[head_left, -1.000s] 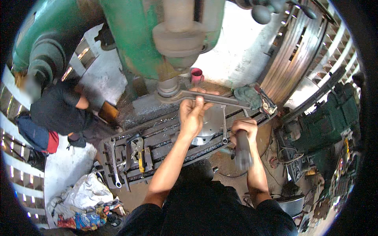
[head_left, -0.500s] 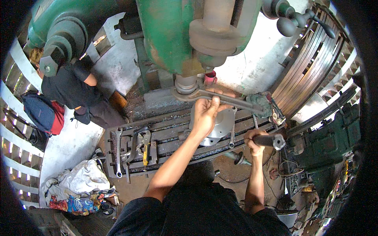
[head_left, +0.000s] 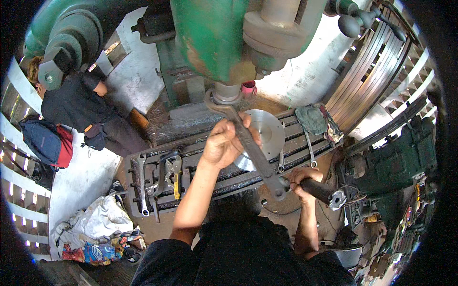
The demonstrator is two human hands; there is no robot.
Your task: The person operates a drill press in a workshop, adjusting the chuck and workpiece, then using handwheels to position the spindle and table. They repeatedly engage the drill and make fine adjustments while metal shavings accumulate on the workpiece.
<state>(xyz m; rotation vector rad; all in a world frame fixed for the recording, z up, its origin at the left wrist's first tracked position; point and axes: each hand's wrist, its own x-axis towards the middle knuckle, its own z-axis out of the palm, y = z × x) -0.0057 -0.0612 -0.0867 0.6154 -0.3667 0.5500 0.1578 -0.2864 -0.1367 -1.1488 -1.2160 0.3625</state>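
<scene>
Two hands are at work below the green machine (head_left: 210,38). The left hand (head_left: 224,140) is closed around the shank of a large wrench (head_left: 243,138), just below the machine's spindle (head_left: 225,93). The ring end of the wrench sits around the spindle; its other end lies below and to the right of the spindle, beside the right hand (head_left: 301,183). The right hand is closed around a dark handle (head_left: 322,191), well below and to the right of the spindle; the handle's toothed end points right.

A round metal disc (head_left: 267,133) lies on the slotted desk (head_left: 200,155) directly under the wrench, right of the left hand. A row of spanners (head_left: 142,183) and a yellow-handled tool (head_left: 177,183) lie on the desk, well left of the disc. A folded rag (head_left: 317,121) rests on the desk, right of the disc. A pink cup (head_left: 248,88) stands just right of the spindle. A second person (head_left: 78,102) in dark clothing crouches on the floor far left of the spindle, next to a blue and red bag (head_left: 47,143).
</scene>
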